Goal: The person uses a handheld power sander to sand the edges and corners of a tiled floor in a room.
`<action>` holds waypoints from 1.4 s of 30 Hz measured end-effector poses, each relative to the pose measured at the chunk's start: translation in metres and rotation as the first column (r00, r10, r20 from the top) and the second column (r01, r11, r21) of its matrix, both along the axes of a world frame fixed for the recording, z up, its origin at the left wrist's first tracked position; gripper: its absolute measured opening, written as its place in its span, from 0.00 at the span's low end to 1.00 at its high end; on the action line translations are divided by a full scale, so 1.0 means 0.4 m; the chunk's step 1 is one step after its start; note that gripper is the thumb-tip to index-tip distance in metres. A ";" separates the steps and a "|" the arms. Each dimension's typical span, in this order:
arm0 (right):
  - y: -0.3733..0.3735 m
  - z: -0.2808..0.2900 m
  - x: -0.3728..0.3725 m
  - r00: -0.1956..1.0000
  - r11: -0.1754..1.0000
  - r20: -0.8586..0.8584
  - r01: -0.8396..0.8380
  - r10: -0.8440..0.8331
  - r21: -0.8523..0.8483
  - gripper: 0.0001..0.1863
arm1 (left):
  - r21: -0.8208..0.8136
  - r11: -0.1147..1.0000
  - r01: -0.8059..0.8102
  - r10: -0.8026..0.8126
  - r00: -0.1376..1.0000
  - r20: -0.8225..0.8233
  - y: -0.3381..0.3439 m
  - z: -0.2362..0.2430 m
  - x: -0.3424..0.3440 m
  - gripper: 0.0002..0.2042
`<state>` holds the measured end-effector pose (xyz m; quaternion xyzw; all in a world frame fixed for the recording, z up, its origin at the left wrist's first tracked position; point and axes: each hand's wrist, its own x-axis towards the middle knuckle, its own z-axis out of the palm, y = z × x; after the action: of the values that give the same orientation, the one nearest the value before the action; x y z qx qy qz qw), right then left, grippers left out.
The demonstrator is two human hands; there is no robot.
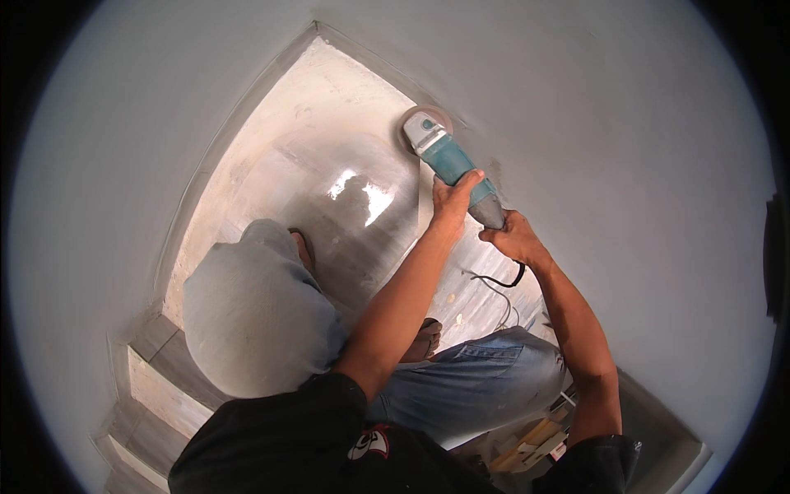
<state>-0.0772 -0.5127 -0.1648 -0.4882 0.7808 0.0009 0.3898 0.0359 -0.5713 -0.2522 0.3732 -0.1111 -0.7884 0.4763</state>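
Both hands on the grinder (449, 156). Left hand (453, 199) is wrapped round the teal body, thumb over the top; right hand (515, 237) is closed on the dark rear end, just behind and to the right of the left. Grinder points forward and left from the hands. Disc (443, 115) sits ahead of the left hand, by the skirting (370, 62) at the foot of the right-side wall (625, 181); can't tell if it's touching. Cord (494, 281) hangs below the right hand and loops toward the jeans (469, 375). Floor (329, 239) left of the hands is grey with shiny patches, paler near the skirting. One foot (303, 249) left of the left hand, the other (425, 339) below it. Steps (156, 375) well apart, down-left of both hands.
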 end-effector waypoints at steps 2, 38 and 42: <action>0.043 -0.038 -0.022 1.000 0.999 0.000 0.026 -0.026 -0.036 0.23 | -0.067 0.997 0.034 -0.035 0.999 -0.012 0.025 -0.009 -0.004 0.31; 0.109 -0.129 -0.051 0.971 0.981 0.150 0.193 -0.188 -0.024 0.21 | -0.108 0.976 0.189 -0.163 0.965 0.207 0.057 -0.015 -0.028 0.38; 0.111 -0.135 -0.047 0.964 0.975 0.159 0.221 -0.214 -0.024 0.21 | -0.083 0.979 0.184 -0.161 0.960 0.227 0.057 -0.026 -0.032 0.39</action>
<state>-0.0960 -0.4684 -0.2187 -0.4061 0.7968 -0.0958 0.4370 0.0231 -0.5484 -0.2625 0.4213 -0.2358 -0.7742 0.4092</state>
